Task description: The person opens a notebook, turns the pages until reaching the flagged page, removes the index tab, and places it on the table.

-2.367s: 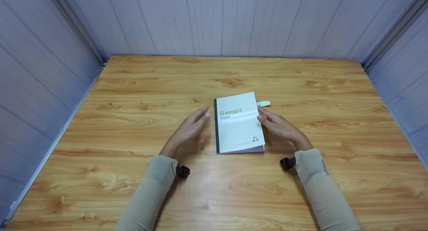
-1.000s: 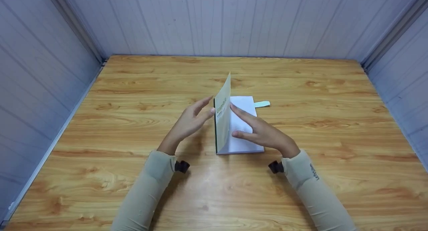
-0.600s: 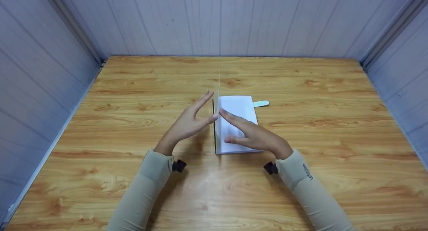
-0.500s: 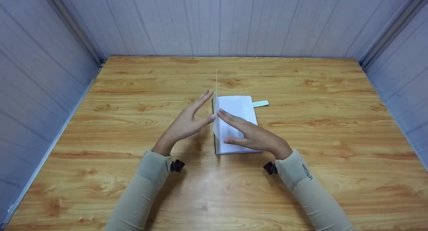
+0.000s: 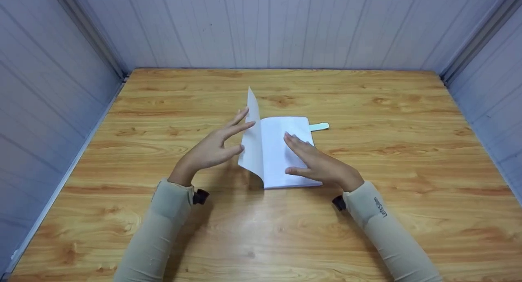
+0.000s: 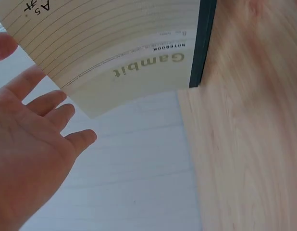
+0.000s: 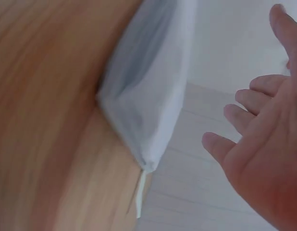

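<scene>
A notebook (image 5: 275,145) lies open on the wooden table, its blank white page facing up. Its front cover (image 5: 253,149) stands raised along the spine, leaning left; "Gambit" on its outer face shows in the left wrist view. My left hand (image 5: 212,149) is at the cover's free edge, fingers spread and mostly straight, some fingertips at that edge. Over the page, my right hand (image 5: 320,163) has its fingers extended and holds nothing; the right wrist view shows it apart from the notebook (image 7: 153,96). A pale green strip (image 5: 319,127) sticks out from the notebook's right side.
The wood-grain table (image 5: 261,241) spreads around the notebook on all sides. Pale panelled walls (image 5: 253,29) border it at the back, left and right. A black wrist camera (image 5: 200,196) sits at the left cuff, another (image 5: 338,203) at the right.
The front cover has swung from nearly flat, through upright, to leaning left, baring the white page. My left hand has shifted left with it. My right hand has left the cover and drawn back right.
</scene>
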Demonstrator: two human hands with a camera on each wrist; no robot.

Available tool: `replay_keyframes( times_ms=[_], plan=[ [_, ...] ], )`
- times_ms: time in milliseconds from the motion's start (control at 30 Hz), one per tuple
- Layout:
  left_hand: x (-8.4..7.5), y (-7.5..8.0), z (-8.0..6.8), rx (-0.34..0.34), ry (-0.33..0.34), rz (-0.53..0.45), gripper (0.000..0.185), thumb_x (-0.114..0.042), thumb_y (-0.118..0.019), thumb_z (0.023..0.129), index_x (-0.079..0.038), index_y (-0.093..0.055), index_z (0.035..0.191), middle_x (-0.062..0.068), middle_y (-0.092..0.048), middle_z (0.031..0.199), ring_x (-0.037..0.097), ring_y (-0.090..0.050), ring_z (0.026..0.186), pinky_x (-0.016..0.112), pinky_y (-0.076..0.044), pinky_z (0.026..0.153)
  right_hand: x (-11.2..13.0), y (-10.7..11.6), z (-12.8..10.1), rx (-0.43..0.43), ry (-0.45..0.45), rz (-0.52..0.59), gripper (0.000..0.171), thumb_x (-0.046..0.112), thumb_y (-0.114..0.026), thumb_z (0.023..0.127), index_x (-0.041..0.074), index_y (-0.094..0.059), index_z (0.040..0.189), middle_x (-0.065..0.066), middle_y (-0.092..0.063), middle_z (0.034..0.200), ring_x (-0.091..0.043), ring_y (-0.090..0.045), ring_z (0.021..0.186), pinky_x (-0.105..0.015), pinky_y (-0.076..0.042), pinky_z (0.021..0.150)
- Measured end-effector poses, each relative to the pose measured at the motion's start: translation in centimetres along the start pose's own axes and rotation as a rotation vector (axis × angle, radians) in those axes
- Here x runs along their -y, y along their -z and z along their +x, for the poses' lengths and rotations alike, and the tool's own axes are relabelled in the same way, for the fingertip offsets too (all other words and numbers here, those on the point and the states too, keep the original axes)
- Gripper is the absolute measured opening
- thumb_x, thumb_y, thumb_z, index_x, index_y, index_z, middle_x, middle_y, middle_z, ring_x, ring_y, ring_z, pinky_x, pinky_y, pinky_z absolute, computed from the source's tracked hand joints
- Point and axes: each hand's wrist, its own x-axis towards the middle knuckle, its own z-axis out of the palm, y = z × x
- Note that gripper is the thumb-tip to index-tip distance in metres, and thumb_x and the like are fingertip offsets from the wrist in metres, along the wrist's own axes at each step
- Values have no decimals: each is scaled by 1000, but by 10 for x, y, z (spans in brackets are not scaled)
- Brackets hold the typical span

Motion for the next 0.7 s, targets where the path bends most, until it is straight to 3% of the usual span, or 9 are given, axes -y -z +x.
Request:
replay_keyframes(
  times_ms=[167,367,567,700],
  plan=[
    [2,7,-8,19,33,72,62,-14,-54,89,-19,-38,148,-7,-6,163,17,-4,150,55,-23,116,-12,0,-4,81,-77,-56,91,52,-54,93,13,0,155,-3,5,163,-23,3,150,-49,-7,121],
    [11,8,-17,43,82,122,66,-22,-59,90,-18,-34,150,-8,1,163,21,6,150,58,-17,116,-20,2,-9,191,-167,-126,89,52,-52,94,12,-2,155,-2,5,163,-23,4,150,-47,-7,121],
    [25,5,-21,66,138,293,73,-37,-63,91,-16,-29,152,-1,6,163,23,8,150,54,-4,120,-27,7,-17,198,-154,-131,87,49,-52,95,6,-4,154,-9,5,162,-29,3,150,-49,-8,121],
    [37,-1,-19,118,193,407,80,-44,-65,89,-16,-25,153,5,8,163,27,8,150,54,-1,120,-34,12,-22,191,-166,-114,88,47,-54,95,5,-4,154,-11,6,162,-31,5,149,-51,-7,120]
  ],
)
